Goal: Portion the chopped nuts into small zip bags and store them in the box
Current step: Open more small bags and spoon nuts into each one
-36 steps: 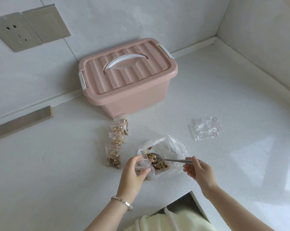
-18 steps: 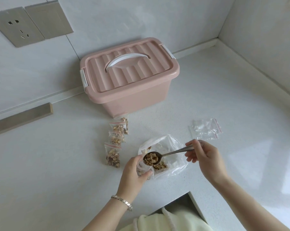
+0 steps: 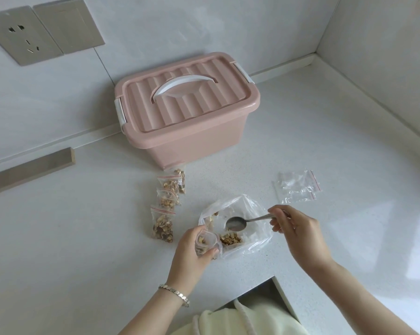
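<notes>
Spoon (image 3: 236, 223), loaded half a second ago, now empty and drawn back over the open nut bag (image 3: 252, 209), its handle pinched in the fingers of the right hand (image 3: 298, 235); left hand (image 3: 192, 255) fingers curled round the part-filled small zip bag (image 3: 204, 241) just beside it, lidded box (image 3: 187, 112) behind.

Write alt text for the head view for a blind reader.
A left hand holds a small zip bag open while the right hand holds an empty spoon over a large bag of chopped nuts. Filled bags lie before a closed pink box.
</notes>
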Demonstrator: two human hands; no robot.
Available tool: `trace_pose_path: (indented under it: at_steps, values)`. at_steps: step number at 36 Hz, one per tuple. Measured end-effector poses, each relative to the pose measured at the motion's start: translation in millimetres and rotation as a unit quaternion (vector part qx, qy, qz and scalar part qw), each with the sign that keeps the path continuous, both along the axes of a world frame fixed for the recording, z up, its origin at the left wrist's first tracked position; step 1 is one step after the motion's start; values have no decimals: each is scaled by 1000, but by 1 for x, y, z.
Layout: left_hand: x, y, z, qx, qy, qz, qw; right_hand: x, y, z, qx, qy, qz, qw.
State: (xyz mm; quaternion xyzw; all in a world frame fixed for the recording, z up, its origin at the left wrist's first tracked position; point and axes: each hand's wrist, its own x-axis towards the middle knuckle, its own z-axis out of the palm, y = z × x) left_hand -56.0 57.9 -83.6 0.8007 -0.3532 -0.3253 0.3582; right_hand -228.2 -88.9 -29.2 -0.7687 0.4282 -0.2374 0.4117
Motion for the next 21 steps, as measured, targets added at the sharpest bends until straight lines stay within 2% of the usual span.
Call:
trace_pose_path:
  at_steps: [6, 13, 21]
  values:
    - [-1, 0, 2, 5, -1, -5, 1000, -14, 6, -20, 63, 2, -9, 998]
    - [0, 0, 2, 12, -1, -9, 1000, -20, 6, -20, 84, 10, -7, 996]
    - [-2, -1, 1, 14, -4, -9, 1000, -20, 9, -38, 214, 12, -92, 972]
